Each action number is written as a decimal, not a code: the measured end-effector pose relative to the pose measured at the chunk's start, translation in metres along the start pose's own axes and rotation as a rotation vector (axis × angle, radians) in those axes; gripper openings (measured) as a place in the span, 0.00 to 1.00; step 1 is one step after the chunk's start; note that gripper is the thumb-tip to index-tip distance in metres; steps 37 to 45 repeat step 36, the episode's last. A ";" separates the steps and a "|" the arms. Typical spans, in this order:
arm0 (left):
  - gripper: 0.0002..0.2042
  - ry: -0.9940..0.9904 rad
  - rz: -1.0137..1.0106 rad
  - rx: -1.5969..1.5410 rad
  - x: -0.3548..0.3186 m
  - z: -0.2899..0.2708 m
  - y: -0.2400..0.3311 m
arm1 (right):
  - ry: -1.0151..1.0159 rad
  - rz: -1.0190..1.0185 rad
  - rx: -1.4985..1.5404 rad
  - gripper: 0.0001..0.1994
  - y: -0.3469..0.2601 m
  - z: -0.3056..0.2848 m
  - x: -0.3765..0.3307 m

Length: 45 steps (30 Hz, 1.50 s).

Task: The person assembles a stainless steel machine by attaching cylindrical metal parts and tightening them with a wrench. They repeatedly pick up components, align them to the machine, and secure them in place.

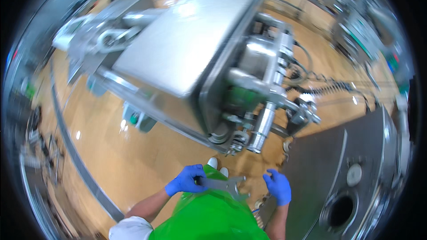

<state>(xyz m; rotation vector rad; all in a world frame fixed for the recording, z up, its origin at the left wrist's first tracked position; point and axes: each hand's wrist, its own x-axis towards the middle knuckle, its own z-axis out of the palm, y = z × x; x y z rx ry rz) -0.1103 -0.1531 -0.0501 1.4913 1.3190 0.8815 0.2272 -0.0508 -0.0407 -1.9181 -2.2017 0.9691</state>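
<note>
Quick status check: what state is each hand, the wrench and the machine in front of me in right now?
left hand: gloved, closed around the wrench handle.
right hand: gloved, open, holding nothing.
wrench: held level at waist height, open jaw end free, not on any fitting.
steel machine: top cover shut; side mechanism exposed.

Illumination is bright and even, from overhead sources. Glare patches appear on the flat top of the stainless machine housing (191,40) and as small specular spots on the tan floor (106,151). Shadows are soft. Motion blur softens the whole frame, most strongly toward the rim. Fisheye distortion bends straight edges; the corners are black.
</note>
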 end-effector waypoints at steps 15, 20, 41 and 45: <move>0.15 1.240 -0.357 -0.444 -0.085 0.015 -0.047 | -1.022 -0.699 0.543 0.24 -0.250 0.133 -0.003; 0.18 1.182 -0.337 -0.531 -0.122 -0.050 -0.045 | -1.028 -0.277 0.730 0.18 -0.304 0.219 0.005; 0.29 0.905 -0.432 -0.301 -0.334 -0.284 -0.153 | -0.727 0.037 1.507 0.05 -0.546 0.370 0.184; 0.29 0.905 -0.432 -0.301 -0.334 -0.284 -0.153 | -0.727 0.037 1.507 0.05 -0.546 0.370 0.184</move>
